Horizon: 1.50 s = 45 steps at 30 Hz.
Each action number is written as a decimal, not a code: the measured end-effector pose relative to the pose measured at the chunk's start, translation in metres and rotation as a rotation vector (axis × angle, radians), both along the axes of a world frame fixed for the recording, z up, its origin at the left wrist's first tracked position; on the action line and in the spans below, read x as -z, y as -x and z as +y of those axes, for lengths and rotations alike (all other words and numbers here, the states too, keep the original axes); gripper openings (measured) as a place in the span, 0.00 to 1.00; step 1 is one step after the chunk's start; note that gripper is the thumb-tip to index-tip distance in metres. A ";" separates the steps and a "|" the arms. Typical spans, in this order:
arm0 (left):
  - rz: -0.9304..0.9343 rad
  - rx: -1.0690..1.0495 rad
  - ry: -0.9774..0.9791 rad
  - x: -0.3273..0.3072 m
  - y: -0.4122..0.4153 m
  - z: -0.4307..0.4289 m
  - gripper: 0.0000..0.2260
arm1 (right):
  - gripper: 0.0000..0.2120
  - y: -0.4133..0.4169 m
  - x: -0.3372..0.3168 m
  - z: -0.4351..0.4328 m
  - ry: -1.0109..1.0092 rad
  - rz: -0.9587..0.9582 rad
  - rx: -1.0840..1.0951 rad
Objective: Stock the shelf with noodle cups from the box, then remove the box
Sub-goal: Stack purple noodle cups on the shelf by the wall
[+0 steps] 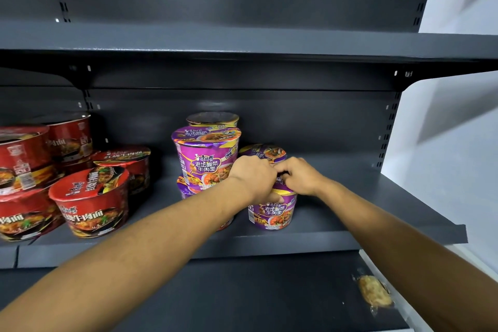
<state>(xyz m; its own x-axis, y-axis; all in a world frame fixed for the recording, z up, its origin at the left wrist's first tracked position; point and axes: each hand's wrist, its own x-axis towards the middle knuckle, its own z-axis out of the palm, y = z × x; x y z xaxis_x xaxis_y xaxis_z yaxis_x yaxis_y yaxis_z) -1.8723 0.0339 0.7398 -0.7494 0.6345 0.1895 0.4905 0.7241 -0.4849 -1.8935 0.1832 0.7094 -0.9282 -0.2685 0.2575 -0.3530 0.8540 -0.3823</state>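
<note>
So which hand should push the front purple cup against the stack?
Probably the right hand: it holds the purple cup at its right; the left hand lies between cup and stack.

Upper purple noodle cup (207,162) on the shelf reads 康师傅 and 老坛酸菜牛肉面; front purple cup (272,213) repeats 老坛酸菜牛肉面; nearest red cup (91,213) shows 烧牛肉面, rear red cup (122,155) 红烧牛肉面 on its lid

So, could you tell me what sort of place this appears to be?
Probably a shop aisle, or a mock-up: dark metal shelving with slotted uprights, stacked red noodle cups and purple noodle cups, and the left hand and right hand gripping one purple cup there.
</note>
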 end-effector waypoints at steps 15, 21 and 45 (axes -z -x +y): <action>-0.234 -0.081 -0.012 0.001 0.007 -0.001 0.32 | 0.14 0.005 0.007 0.004 -0.001 0.001 0.091; -0.236 -0.081 -0.012 0.000 0.007 0.000 0.29 | 0.14 -0.004 0.002 0.001 -0.071 0.047 0.097; -0.265 -0.075 -0.151 0.007 0.002 -0.009 0.20 | 0.15 -0.019 0.002 0.001 0.051 -0.103 0.119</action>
<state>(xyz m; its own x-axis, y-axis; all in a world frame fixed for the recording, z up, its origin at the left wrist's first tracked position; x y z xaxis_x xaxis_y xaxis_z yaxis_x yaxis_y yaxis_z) -1.8743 0.0253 0.7329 -0.8289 0.5552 0.0690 0.5280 0.8171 -0.2314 -1.8741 0.1840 0.7072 -0.9749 -0.1437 0.1699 -0.2069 0.8661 -0.4550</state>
